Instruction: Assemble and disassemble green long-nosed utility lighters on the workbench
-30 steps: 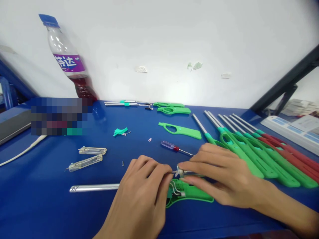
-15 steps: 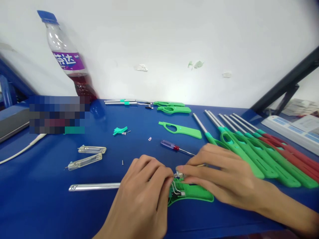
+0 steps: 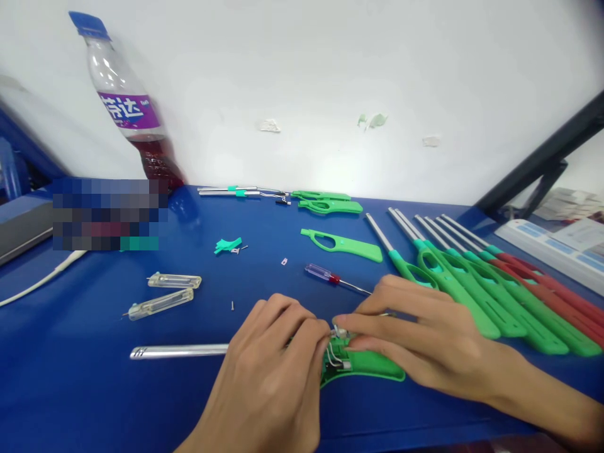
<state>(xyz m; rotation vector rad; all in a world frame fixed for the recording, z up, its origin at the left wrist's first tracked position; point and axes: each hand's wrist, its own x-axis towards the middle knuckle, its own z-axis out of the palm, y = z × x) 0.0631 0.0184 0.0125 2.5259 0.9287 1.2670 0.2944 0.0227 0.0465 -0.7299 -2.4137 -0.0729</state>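
An opened green utility lighter (image 3: 377,365) lies in front of me, its metal tube (image 3: 179,352) pointing left. Inside the green shell show white wires (image 3: 333,357) and a small black and silver part. My left hand (image 3: 276,371) is closed over the lighter where the tube meets the shell, its fingertips bent down at the inner parts. With the thumb and fingers pinched, my right hand (image 3: 419,340) grips a small clear part (image 3: 340,332) above the shell; most of that part is hidden by the fingers. Just beyond my right hand lies a screwdriver (image 3: 323,273).
Two clear fuel tanks (image 3: 163,303) and a screw (image 3: 233,306) lie at left. Green half shells (image 3: 346,245) and metal tubes (image 3: 229,191) are farther back. Several green and red lighters (image 3: 472,286) line the right. A bottle (image 3: 127,107) leans on the wall; a power strip (image 3: 547,251) sits far right.
Both hands stay at the opened lighter with almost the same grip. My left fingers have shifted very slightly; the view has moved a little.
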